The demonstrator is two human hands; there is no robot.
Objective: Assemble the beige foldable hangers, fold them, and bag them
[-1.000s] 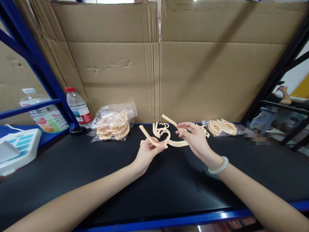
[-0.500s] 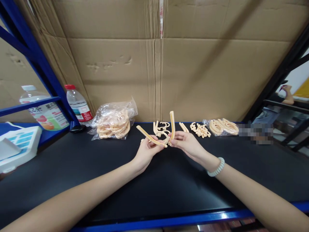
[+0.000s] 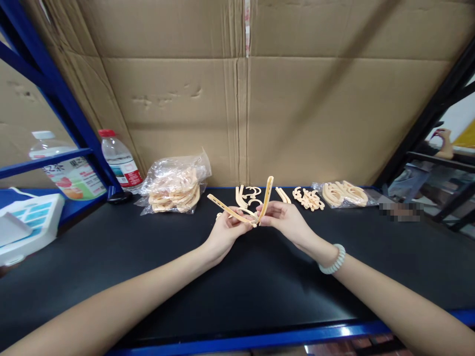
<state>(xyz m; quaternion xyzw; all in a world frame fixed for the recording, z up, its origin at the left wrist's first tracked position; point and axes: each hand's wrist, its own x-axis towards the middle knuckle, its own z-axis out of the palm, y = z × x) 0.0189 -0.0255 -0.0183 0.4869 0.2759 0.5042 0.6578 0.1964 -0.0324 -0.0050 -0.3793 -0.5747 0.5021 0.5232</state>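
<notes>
Above the middle of the black tabletop, my left hand (image 3: 227, 232) pinches a long, slightly curved beige plastic hanger arm (image 3: 224, 206), which slants up to the left. Another such hanger arm (image 3: 266, 198), standing nearly upright, is in the closed fingers of my right hand (image 3: 284, 217). The lower ends of the two arms meet between my fingertips, forming a V. Whether they are joined there I cannot tell. Behind my hands lie loose curved beige pieces (image 3: 254, 191), partly hidden by the held arms.
A clear bag of beige parts (image 3: 174, 185) lies at the back left beside a red-capped bottle (image 3: 120, 163). Small hook-shaped pieces (image 3: 308, 199) and another bag (image 3: 345, 194) lie at the back right. Cardboard (image 3: 166, 94) stands behind; a white-and-blue device (image 3: 33, 227) is at left.
The lower ends of the two hanger arms have come together. The right one has tilted to the right, and both have turned to show their slotted faces.
</notes>
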